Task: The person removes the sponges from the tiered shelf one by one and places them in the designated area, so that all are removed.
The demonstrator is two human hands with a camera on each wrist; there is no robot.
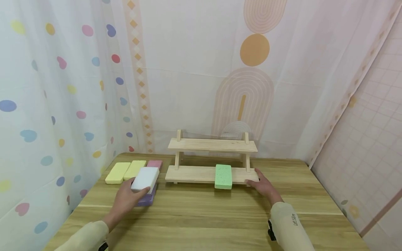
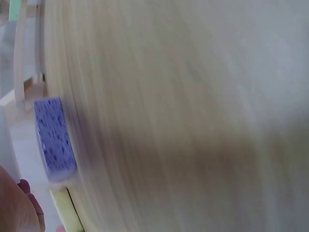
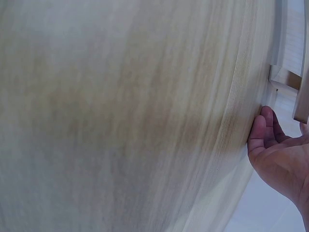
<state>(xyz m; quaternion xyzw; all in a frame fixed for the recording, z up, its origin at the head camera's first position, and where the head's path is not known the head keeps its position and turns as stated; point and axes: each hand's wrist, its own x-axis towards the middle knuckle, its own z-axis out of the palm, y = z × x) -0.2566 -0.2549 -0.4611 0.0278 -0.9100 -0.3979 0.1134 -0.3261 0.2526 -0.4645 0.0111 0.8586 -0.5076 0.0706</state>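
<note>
My left hand (image 1: 125,197) pinches a white sponge (image 1: 146,178), thumb at its near right corner and fingers along its left side. Beneath and partly hidden by it is a purple sponge (image 1: 147,199), whose pitted side also shows in the left wrist view (image 2: 54,137). A green sponge (image 1: 223,176) lies across the lower board of a two-tier wooden shelf (image 1: 191,173), jutting over its front edge. At that board's right end, my right hand (image 1: 263,184) grips the corner; in the right wrist view its fingers (image 3: 260,128) curl beside the board end.
Two yellow sponges (image 1: 118,173) lie side by side at the table's left, with a pink sponge (image 1: 154,164) next to them. The shelf's upper board (image 1: 213,145) stands behind the lower one. A patterned curtain (image 1: 188,69) hangs behind the wooden table (image 1: 201,219).
</note>
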